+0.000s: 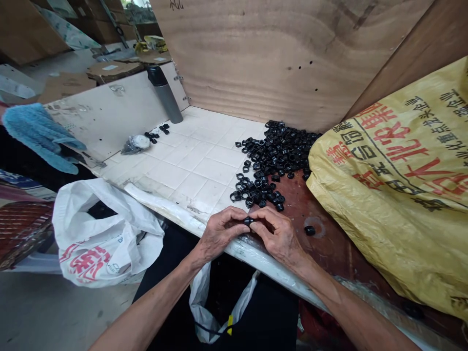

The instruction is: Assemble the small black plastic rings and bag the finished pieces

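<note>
Black rings (290, 148) heap a table (192, 168) just beyond the fingers (234, 213). A bottle (168, 101) stands well past them, leftward; a sack (387, 214) sprawls to their right.

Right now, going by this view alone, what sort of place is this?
Probably a small workshop: small black parts lie heaped on the worktop, a printed yellow sack lies beside them, and cardboard boxes show in the background.

Workshop, heaped black parts (288, 151), tile-patterned worktop (193, 156), yellow sack (380, 195), cardboard boxes (25, 34) behind

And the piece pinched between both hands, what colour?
The piece is black; it shows in the head view.
</note>
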`<control>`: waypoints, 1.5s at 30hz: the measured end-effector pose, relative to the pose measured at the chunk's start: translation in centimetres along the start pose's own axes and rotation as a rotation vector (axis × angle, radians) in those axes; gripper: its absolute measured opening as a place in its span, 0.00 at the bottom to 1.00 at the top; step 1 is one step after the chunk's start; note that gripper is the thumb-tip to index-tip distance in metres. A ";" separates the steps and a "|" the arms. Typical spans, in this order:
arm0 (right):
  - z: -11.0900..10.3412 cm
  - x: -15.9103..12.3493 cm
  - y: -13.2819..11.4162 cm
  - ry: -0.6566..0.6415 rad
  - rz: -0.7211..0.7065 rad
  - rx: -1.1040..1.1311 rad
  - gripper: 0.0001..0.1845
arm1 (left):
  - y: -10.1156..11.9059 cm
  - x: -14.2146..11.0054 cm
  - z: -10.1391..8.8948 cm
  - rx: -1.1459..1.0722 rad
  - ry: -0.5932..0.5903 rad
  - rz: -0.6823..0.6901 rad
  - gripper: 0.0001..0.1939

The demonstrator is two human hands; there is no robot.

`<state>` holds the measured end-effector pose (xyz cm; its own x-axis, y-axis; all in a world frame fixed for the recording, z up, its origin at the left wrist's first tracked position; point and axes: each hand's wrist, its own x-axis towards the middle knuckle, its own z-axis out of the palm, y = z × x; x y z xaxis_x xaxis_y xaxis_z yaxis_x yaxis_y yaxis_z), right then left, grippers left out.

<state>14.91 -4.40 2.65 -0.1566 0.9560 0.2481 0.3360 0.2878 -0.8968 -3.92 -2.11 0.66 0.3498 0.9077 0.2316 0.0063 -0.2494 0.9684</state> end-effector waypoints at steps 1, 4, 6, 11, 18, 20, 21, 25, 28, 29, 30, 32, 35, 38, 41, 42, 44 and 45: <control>0.1 -0.1 0.0 -0.010 0.057 0.003 0.07 | -0.3 -0.1 0.0 0.038 -0.005 0.048 0.09; 0.2 -0.3 0.2 -0.041 0.150 -0.047 0.10 | -0.7 -0.2 0.0 0.145 -0.030 0.132 0.08; 0.2 -0.3 0.2 -0.041 0.129 -0.119 0.15 | -0.6 -0.2 0.0 0.156 -0.033 0.138 0.09; 0.1 -0.5 0.5 -0.063 -0.042 -0.183 0.10 | -0.3 -0.3 0.0 0.031 0.012 0.069 0.08; 0.2 -0.9 0.8 -0.071 -0.053 -0.286 0.18 | -0.5 -0.4 0.0 0.043 0.024 0.059 0.09; 0.1 -0.9 0.4 -0.059 -0.047 -0.229 0.12 | -0.5 -0.4 0.0 -0.002 0.028 0.043 0.08; 0.0 -0.9 0.3 -0.058 -0.044 -0.218 0.11 | -0.5 -0.4 0.0 -0.017 0.026 0.036 0.08; -0.1 -0.8 0.2 -0.081 -0.026 -0.255 0.17 | -0.6 -0.4 0.0 -0.062 0.035 0.006 0.08; 0.0 -0.8 0.5 -0.067 -0.028 -0.208 0.09 | -0.6 -0.4 0.0 -0.119 0.044 -0.019 0.07; 0.0 -0.8 0.6 -0.068 -0.037 -0.208 0.08 | -0.6 -0.4 0.0 -0.128 0.039 -0.027 0.07; 0.1 -0.8 0.6 -0.073 -0.048 -0.221 0.08 | -0.6 -0.4 -0.1 -0.135 0.036 -0.035 0.08; 0.1 -0.8 0.8 -0.066 -0.060 -0.247 0.12 | -0.5 -0.4 -0.1 -0.152 0.036 -0.052 0.08; 0.2 -0.7 0.8 -0.037 -0.074 -0.224 0.08 | -0.2 -0.3 -0.1 -0.182 0.022 -0.060 0.07; 0.1 -0.6 0.6 -0.038 -0.052 -0.246 0.15 | 0.0 -0.3 -0.1 -0.182 0.014 -0.051 0.08; 0.0 -0.7 0.5 -0.054 -0.050 -0.215 0.10 | 0.0 -0.2 -0.1 -0.192 0.022 -0.052 0.08; -0.1 -0.7 0.5 -0.061 -0.069 -0.200 0.07 | 0.0 -0.2 -0.1 -0.202 0.018 -0.054 0.08; -0.1 -0.7 0.5 -0.060 -0.099 -0.195 0.05 | 0.0 -0.1 -0.2 -0.221 0.014 -0.067 0.08; 0.0 -0.7 0.6 -0.049 -0.106 -0.197 0.04 | 0.0 -0.1 -0.3 -0.230 0.012 -0.077 0.09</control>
<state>15.23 -4.88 1.95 -0.2437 0.9173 0.3150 0.4897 0.3968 -0.7764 -4.20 -2.08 0.66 0.3456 0.9254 0.1558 -0.1811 -0.0972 0.9786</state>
